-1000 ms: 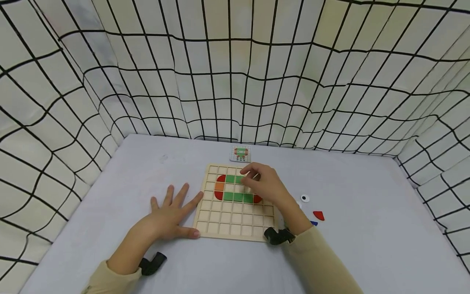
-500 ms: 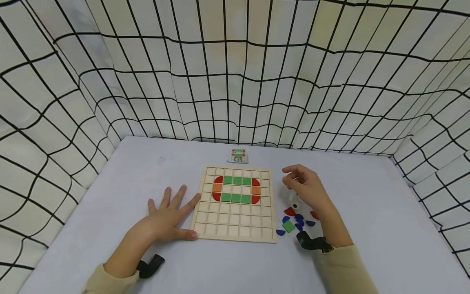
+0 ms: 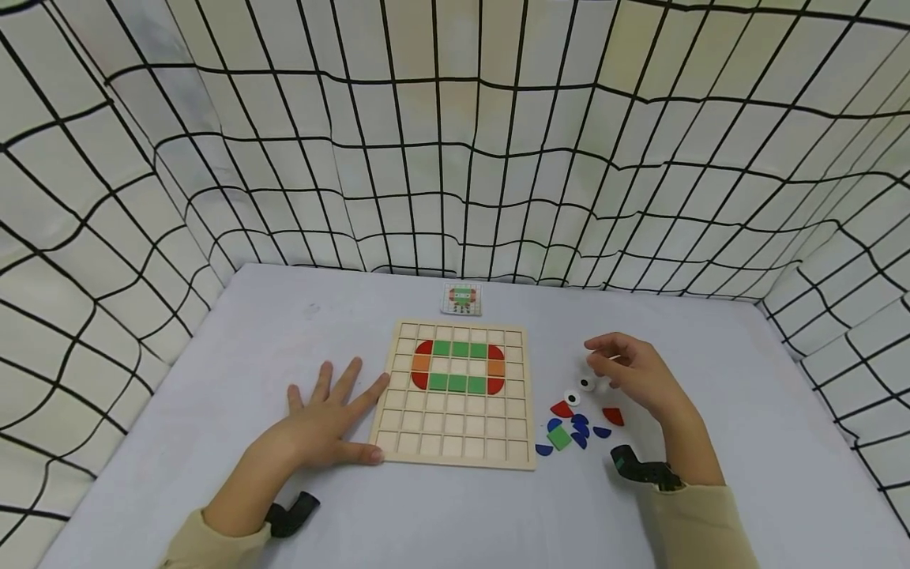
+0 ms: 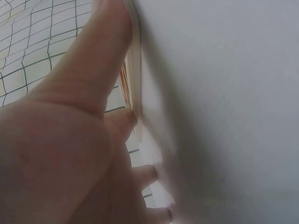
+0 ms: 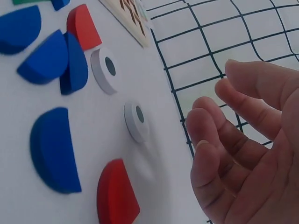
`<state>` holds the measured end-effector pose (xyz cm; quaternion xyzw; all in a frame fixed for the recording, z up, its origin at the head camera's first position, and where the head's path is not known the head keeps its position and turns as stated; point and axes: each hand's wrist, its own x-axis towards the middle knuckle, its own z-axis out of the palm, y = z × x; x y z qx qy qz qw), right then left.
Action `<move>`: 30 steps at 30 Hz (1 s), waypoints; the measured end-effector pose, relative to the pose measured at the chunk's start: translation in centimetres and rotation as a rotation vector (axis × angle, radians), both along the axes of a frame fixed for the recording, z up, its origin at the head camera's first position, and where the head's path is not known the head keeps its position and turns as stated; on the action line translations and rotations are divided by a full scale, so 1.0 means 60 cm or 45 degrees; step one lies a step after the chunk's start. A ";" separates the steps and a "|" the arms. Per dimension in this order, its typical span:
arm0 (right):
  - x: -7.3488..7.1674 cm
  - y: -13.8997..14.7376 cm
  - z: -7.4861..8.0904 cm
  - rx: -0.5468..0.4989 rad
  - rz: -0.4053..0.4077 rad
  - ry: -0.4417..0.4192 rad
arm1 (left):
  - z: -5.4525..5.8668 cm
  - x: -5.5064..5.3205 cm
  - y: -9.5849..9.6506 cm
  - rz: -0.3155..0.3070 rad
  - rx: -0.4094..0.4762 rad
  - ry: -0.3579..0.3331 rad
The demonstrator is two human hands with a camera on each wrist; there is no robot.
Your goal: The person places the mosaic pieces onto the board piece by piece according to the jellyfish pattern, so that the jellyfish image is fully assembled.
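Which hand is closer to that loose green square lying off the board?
Right. The right hand hovers beyond and to the right of the loose green square; the left hand is across the wooden grid board, at its left edge.

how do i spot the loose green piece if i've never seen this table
Find the wooden grid board on the white table. Off its edge toward the right hand, among blue half-rounds, lies the green piece. It's the only loose green one, with square corners.
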<state>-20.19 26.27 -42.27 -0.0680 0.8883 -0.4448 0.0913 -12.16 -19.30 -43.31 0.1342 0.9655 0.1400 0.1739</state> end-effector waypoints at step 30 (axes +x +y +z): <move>0.003 -0.016 -0.021 0.425 0.056 -0.052 | 0.000 0.001 -0.002 -0.001 0.000 0.003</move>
